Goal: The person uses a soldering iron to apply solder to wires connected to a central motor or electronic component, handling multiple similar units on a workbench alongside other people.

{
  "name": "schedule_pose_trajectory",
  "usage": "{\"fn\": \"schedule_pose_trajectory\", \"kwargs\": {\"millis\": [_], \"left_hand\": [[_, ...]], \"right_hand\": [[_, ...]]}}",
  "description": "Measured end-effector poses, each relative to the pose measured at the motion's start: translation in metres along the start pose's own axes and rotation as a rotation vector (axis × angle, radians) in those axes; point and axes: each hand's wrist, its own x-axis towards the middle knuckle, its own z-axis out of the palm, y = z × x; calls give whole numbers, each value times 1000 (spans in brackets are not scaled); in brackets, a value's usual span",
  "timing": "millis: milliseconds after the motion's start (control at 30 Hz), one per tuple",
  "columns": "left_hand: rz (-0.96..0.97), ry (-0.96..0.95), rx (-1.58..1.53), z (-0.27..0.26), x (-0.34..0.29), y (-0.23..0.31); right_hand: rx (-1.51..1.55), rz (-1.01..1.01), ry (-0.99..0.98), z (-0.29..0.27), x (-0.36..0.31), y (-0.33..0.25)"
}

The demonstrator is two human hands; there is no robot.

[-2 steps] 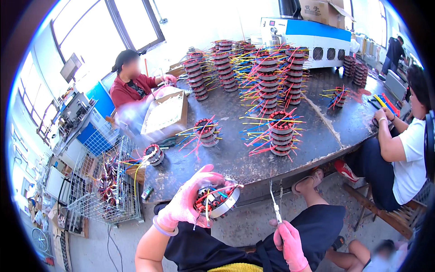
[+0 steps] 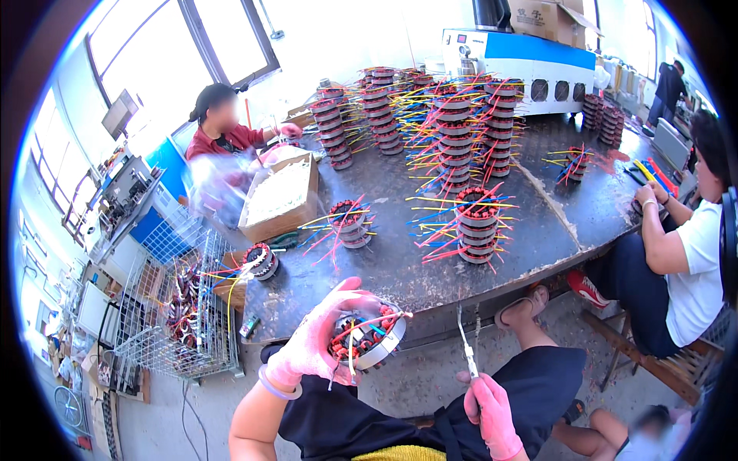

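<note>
My left hand (image 2: 314,338), in a pink glove, is wrapped round a motor stator (image 2: 384,347) above my lap, just off the table's front edge. The stator is a grey metal ring with red windings, tilted, with red, yellow, blue and white leads across its face. To its right, my right hand (image 2: 492,411), also pink-gloved, grips a slim tool (image 2: 470,358) with a white handle and a thin, slightly bent metal tip. The tip points up toward the table edge, apart from the stator. What kind of tool it is I cannot make out.
Stacked stators (image 2: 477,230) with splayed leads stand on the dark table (image 2: 400,284), single ones (image 2: 260,263) nearer left. Beyond lies a cardboard box (image 2: 288,196) of white pieces. A wire basket (image 2: 181,346) stands at left. Co-workers (image 2: 227,142) sit across the table and at right (image 2: 684,253).
My hands, the stator and the tool stay almost still. Across the table, the co-worker's hand and a blurred, clear plastic-like thing beside the box have shifted.
</note>
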Motion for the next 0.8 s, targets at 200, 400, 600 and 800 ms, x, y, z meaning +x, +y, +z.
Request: {"fn": "schedule_pose_trajectory", "kwargs": {"millis": [200, 400, 600, 800], "left_hand": [[308, 172, 712, -4, 12, 21], [343, 255, 859, -9, 3, 16], [375, 296, 875, -10, 1, 16], [400, 282, 944, -12, 1, 17]], "right_hand": [[-27, 12, 50, -1, 2, 1], [-26, 14, 24, -1, 1, 1], [-55, 26, 36, 1, 2, -2], [-46, 24, 33, 1, 2, 0]]}}
